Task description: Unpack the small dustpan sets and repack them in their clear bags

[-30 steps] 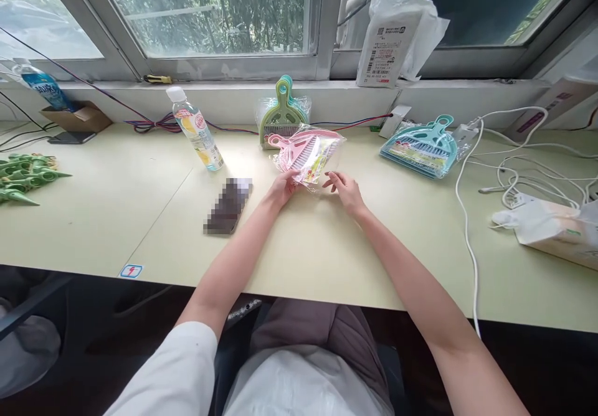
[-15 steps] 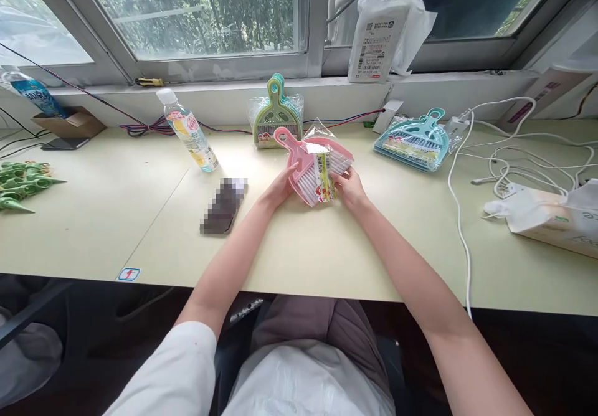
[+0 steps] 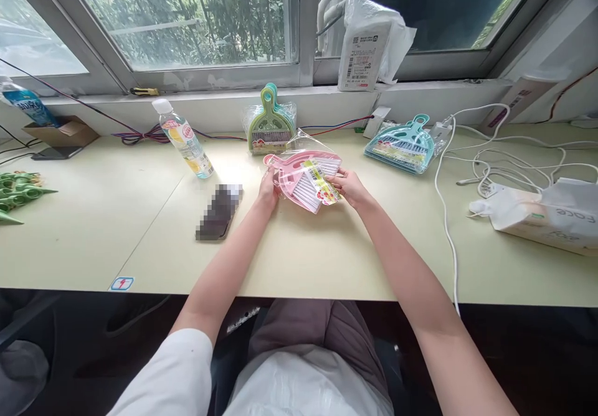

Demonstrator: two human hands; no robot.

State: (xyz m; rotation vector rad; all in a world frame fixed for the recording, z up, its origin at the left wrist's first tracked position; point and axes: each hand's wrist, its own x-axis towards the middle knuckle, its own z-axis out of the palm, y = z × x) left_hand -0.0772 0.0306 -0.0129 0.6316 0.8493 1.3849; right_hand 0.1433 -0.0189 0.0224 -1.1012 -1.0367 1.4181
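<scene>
Pink plastic dustpan set (image 3: 303,182) in clear film, pinched between left hand (image 3: 268,193), seemingly, and right hand (image 3: 349,187); green plastic dustpan (image 3: 270,124) just beyond the grip.

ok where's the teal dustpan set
In the head view, the bagged teal dustpan set lies on the desk right of the person's right hand, just left of a white power cable.

On the desk (image 3: 93,235) is a green dustpan set (image 3: 271,128) w/ brush, a teal dustpan set (image 3: 399,146) to the right, a drink bottle (image 3: 184,139), and a dark item (image 3: 218,212) (blurred, so I cannot tell what).
</scene>
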